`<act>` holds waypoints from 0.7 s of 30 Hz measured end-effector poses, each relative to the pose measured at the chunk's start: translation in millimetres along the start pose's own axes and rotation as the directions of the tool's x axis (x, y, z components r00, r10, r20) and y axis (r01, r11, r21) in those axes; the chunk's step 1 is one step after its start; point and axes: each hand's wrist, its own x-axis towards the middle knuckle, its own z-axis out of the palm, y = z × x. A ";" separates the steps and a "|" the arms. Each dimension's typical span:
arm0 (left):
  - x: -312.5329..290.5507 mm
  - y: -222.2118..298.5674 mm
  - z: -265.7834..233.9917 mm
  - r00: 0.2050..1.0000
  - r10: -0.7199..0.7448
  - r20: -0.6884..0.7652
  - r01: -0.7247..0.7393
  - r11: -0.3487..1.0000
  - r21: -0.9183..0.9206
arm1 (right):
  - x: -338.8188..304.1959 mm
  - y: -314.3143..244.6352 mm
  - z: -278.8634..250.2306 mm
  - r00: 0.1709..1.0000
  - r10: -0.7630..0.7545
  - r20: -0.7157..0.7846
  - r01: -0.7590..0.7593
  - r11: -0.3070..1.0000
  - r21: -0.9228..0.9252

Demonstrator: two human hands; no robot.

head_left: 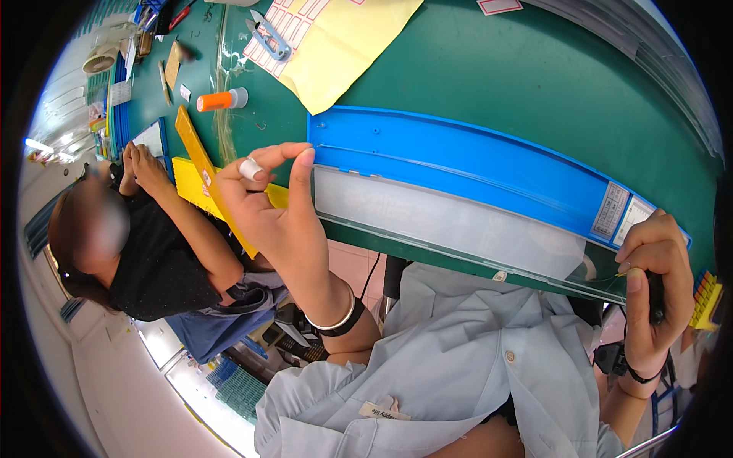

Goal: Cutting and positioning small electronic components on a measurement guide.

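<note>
A long hinged case lies open along the near table edge, its blue half [458, 164] on the far side and its clear lid [443, 221] nearer me. At the case's left end, my left hand [279, 198] pinches thumb and forefinger together; a white wrap covers another finger. From those fingertips a thin strand [382, 154] appears to run rightward over the blue half. By the right end, my right hand [655, 282] pinches a fine yellowish strand between thumb and fingers. Something black shows within that palm. Whether both hands hold the same strand, I cannot tell.
A yellow sheet [355, 46] with blue snips [271, 40] lies at the back. An orange-capped bottle [221, 100] and a yellow-brown bar [206, 164] are at left. A co-worker [160, 244] sits to my left. Yellow pieces [706, 301] stand at far right.
</note>
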 end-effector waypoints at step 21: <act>-5.0 1.7 2.6 0.997 -0.076 0.015 0.077 0.991 -0.111 | -2.3 -0.3 1.5 1.000 0.019 -0.002 -0.019 1.000 0.003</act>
